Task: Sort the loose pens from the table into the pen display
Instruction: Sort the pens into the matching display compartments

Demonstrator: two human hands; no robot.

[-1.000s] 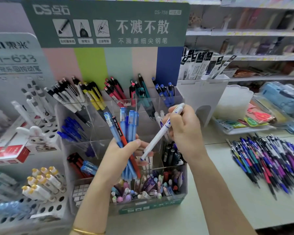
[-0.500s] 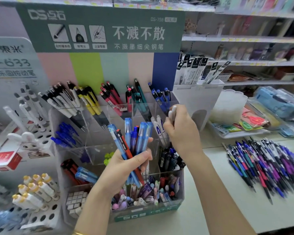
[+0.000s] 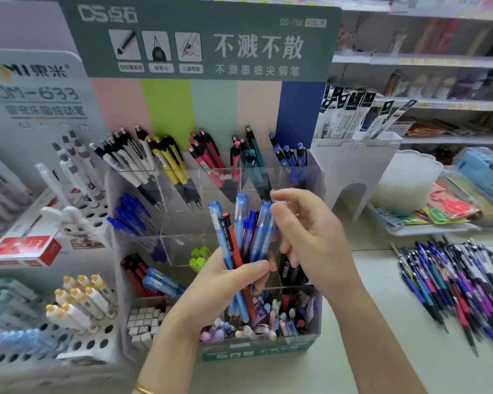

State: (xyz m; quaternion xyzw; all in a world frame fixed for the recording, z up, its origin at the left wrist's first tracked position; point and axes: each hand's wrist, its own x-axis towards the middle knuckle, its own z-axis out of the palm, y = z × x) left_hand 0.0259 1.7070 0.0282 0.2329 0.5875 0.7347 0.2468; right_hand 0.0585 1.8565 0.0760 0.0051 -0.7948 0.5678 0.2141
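Note:
My left hand (image 3: pixel 225 282) grips a bundle of pens (image 3: pixel 241 231), mostly blue with one red, upright in front of the clear pen display (image 3: pixel 143 211). My right hand (image 3: pixel 310 234) hovers just right of the bundle's tops with relaxed fingers and holds nothing. The display's compartments hold white, yellow, red, teal and blue pens in the back row, with blue, red and black pens lower down. Behind my right hand the middle compartments are partly hidden. A heap of loose pens (image 3: pixel 456 282) lies on the table at the right.
A white holed rack with capped pens (image 3: pixel 77 305) and a red box (image 3: pixel 26 251) stand left of the display. A white stand with packaged refills (image 3: pixel 353 166) and a tray of packets (image 3: pixel 427 220) sit behind on the right. Shelves fill the background.
My right hand put the white pen down into a middle compartment and let go of it. It now sits empty beside the bundle, which my left hand raised slightly.

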